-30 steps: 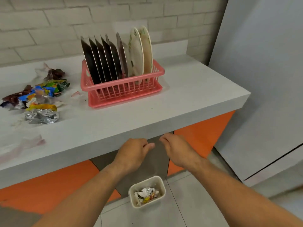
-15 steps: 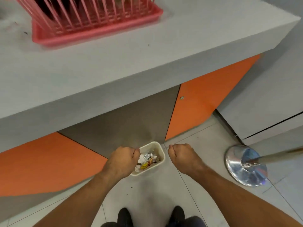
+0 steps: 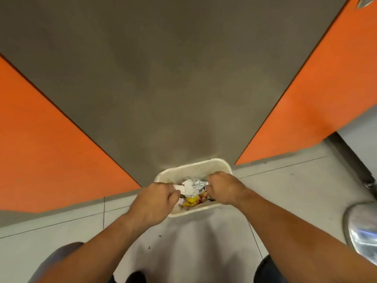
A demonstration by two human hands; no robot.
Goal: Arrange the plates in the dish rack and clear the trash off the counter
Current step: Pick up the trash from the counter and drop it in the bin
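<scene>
A person bends over a small cream-coloured bin (image 3: 216, 166) on the tiled floor (image 3: 285, 193), both bare hands lowered over its open top. The left hand (image 3: 155, 201) is curled into a loose fist over the bin's near-left rim, knuckles up; a bit of white crumpled paper (image 3: 187, 187) shows just at its fingertips, though whether the fingers actually grip it cannot be told from this angle. The right hand (image 3: 222, 186) is likewise closed into a fist over the bin's right side, its fingers turned down and hidden, so what it holds, if anything, cannot be told either. Between the two hands lies the trash (image 3: 193, 198) inside the bin: the white paper, a crinkled silver foil wrapper (image 3: 199, 184) just beside the right hand, and a yellow scrap (image 3: 191, 200) below them, close to the left hand's fingers. Beyond the hands, the bin stands against a grey-brown panel (image 3: 173, 78), which is flanked by orange cabinet fronts (image 3: 40, 139) to the left and right. Well off to the right of the right forearm, a shiny round metal base (image 3: 361, 227) sits on the floor at the frame's edge. Below the forearms, dark trousers and a dark shoe (image 3: 135, 277) are partly visible.
</scene>
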